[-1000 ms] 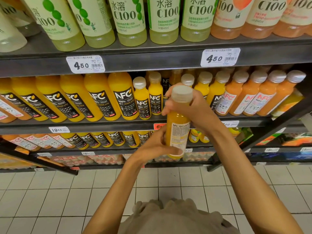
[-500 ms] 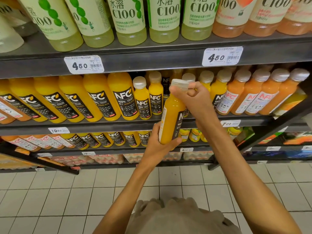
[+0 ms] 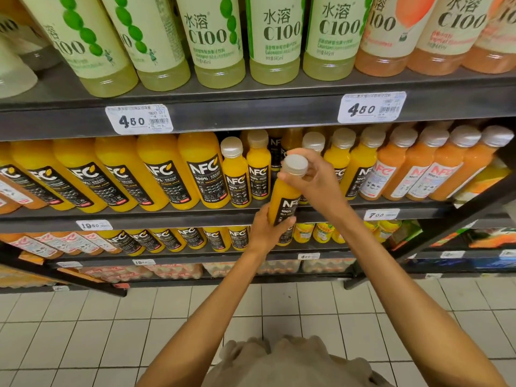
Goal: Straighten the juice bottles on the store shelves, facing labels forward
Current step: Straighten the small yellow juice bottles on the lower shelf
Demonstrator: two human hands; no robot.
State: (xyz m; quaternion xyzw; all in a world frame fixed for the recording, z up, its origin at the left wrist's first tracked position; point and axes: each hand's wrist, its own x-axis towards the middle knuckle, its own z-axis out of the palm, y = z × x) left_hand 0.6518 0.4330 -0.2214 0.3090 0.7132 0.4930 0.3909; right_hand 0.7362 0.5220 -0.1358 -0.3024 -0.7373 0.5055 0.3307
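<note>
We are holding 1 small orange juice bottle [image 3: 283,203] in front of the middle shelf [image 3: 195,216]. Our left hand [image 3: 265,230] is wrapping its base; our right hand [image 3: 312,180] is pinching the cap [image 3: 295,164]. It is probably full, rigid and smooth, so gripping low is steadying it.

Small orange juice bottle [image 3: 282,202] now shows its black NFC label facing the camera; a second ago the pale back panel faced out, and half a second ago the label was only edge-on at the right side. Right hand [image 3: 315,182] now pinches the cap [image 3: 295,164] from the right with fingertips, where earlier it wrapped over the neck. Left hand [image 3: 268,233] sits lower, cupping the bottle's base from the left, thumb across the label's lower edge.
</note>
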